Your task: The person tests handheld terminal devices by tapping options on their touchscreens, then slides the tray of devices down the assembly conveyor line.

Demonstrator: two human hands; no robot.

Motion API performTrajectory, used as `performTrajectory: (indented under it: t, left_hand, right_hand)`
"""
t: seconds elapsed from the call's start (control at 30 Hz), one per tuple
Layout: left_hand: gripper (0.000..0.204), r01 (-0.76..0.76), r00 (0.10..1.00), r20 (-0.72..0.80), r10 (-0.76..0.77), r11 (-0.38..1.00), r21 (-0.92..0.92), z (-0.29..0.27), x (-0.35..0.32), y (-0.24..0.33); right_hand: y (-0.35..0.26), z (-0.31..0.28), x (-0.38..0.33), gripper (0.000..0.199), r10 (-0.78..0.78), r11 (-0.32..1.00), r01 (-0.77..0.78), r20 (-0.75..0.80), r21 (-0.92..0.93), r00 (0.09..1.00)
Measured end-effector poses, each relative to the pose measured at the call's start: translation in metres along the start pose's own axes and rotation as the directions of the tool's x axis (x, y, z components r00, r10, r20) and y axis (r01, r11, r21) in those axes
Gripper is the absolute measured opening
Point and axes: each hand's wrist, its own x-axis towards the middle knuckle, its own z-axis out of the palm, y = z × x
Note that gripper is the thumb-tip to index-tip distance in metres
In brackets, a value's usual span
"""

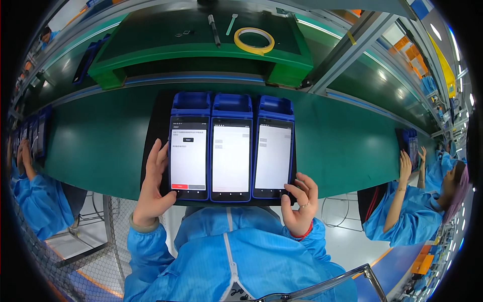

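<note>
- Left hand [153,197], fingers extended and thumb spread away from them, frames the lower left of the left handheld payment terminal [189,158]; the thumb tip lies at its bottom corner, and the hand seems to steady the row's outer edge rather than grip it.
- Right hand [301,204] has loosely bent, slightly parted fingers at the lower right corner of the right handheld payment terminal [274,158]; whether the index fingertip presses on it, the view cannot tell.
- Between them stands the middle handheld payment terminal [231,161], which neither hand touches.
- All three blue units lie face up, side by side, on a black mat [160,113] over the green worktable [100,131], probably so that every lit screen faces the wearer; the mat likely protects their backs.
- Beyond them, a green riser shelf [151,55] carries a yellow tape roll [256,51], a marker pen [214,31] and a pale green stick [232,24], presumably kept there to free the working surface.
</note>
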Motion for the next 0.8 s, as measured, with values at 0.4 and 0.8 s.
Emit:
performTrajectory:
  t: [0.4,0.8]
  left_hand:
    - [0.101,0.027,0.999,-0.035,-0.027,0.999,0.019,0.002,0.001,0.003]
    - [0.097,-0.005,0.999,0.033,0.005,1.0,0.018,-0.001,0.002,0.002]
  right_hand:
    - [-0.011,0.003,0.008,0.025,-0.233,0.956,0.257,0.16,-0.143,0.959]
    - [-0.054,0.039,0.019,0.028,-0.282,0.936,0.335,0.336,-0.109,0.898]
